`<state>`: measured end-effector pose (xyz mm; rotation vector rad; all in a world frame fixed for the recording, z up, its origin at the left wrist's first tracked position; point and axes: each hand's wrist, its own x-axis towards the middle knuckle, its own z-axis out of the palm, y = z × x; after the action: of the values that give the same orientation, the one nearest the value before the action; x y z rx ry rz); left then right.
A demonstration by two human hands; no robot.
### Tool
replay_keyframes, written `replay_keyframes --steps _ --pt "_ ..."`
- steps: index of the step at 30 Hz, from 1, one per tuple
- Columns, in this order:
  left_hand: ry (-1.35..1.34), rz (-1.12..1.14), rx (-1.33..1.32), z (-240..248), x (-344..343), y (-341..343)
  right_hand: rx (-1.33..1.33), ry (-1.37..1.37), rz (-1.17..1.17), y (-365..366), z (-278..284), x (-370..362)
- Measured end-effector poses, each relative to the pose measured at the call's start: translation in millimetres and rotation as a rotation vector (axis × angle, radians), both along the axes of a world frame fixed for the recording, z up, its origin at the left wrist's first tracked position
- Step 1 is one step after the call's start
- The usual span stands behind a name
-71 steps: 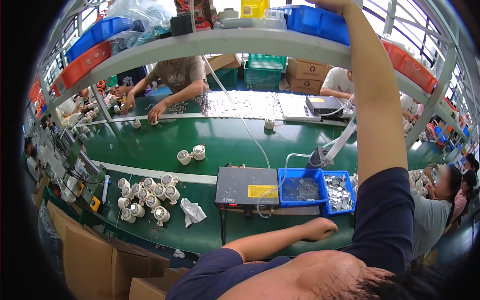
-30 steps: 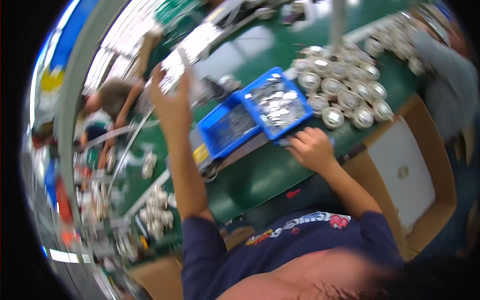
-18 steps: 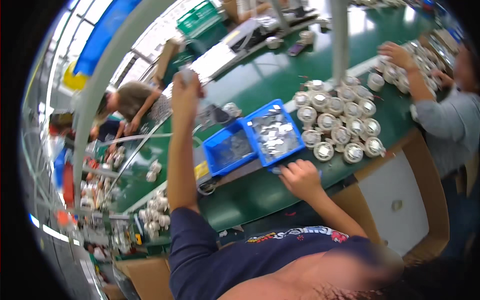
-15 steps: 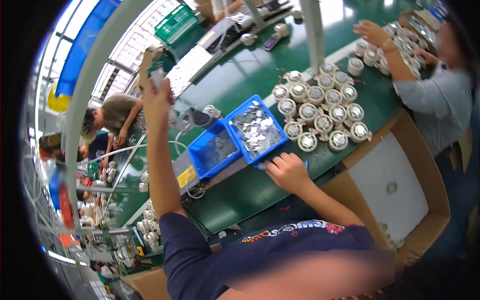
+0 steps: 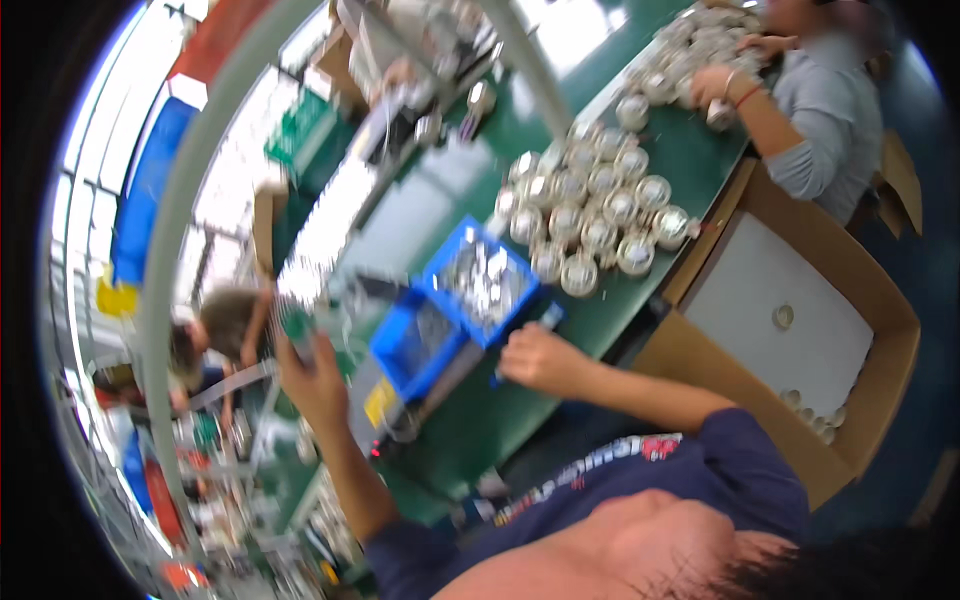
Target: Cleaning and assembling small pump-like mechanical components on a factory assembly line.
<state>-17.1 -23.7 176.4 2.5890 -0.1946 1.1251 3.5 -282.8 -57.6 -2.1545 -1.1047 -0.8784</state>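
My left hand (image 5: 318, 385) is raised to the left of the blue bins, its fingers pointing up. A blurred green thing (image 5: 297, 323) is at its fingertips; whether the hand grips it I cannot tell. My right hand (image 5: 540, 358) is closed round a slim blue thing (image 5: 550, 316), whose ends stick out on both sides of the fist. The fist is at the near right side of a blue bin (image 5: 531, 300) with small shiny metal plates in it. Beside that stands a second blue bin (image 5: 378, 352) with small grey pieces.
Many round white-and-silver parts (image 5: 600, 235) stand grouped on the green table (image 5: 480, 438). A co-worker (image 5: 825, 110) handles similar parts at far right. An open cardboard box (image 5: 650, 372) with a white sheet is at right. A pale post (image 5: 530, 65) rises at the back.
The view has shifted. My left hand has come down, and its fingers look less tightly wrapped. My right hand remains closed beside the bin. The co-worker's hand has moved onto the parts.
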Motion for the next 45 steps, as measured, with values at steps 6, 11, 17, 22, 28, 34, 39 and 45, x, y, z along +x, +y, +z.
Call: replay_keyframes --steps 6,11,17,22,28,34,39,45 --pt "-0.014 0.052 0.334 -54.6 -37.4 18.4 0.299 0.085 0.268 -5.2 1.3 -19.9" --pt "-0.009 0.003 0.492 -86.4 -38.9 -14.7 0.485 0.670 0.372 4.5 54.5 -40.6" --pt "-0.019 -0.042 0.410 -86.5 -21.2 -29.5 0.617 0.884 0.351 53.0 90.5 7.6" --pt "-0.021 0.056 0.313 -88.2 -21.7 -24.7 0.549 0.772 0.366 79.7 102.2 20.4" --pt "0.137 0.143 0.282 -88.0 -5.4 -14.1 0.542 0.545 0.320 92.7 101.8 39.0" --pt "0.354 0.099 0.352 -73.0 10.1 -6.7 0.465 0.495 0.378 93.1 84.3 74.1" --pt "0.746 -0.334 -0.077 -61.4 23.3 0.9 0.409 0.263 0.386 89.7 94.5 85.0" --pt "0.881 -0.433 -0.014 -64.4 39.4 31.1 0.350 -0.014 0.374 106.3 83.7 103.5"
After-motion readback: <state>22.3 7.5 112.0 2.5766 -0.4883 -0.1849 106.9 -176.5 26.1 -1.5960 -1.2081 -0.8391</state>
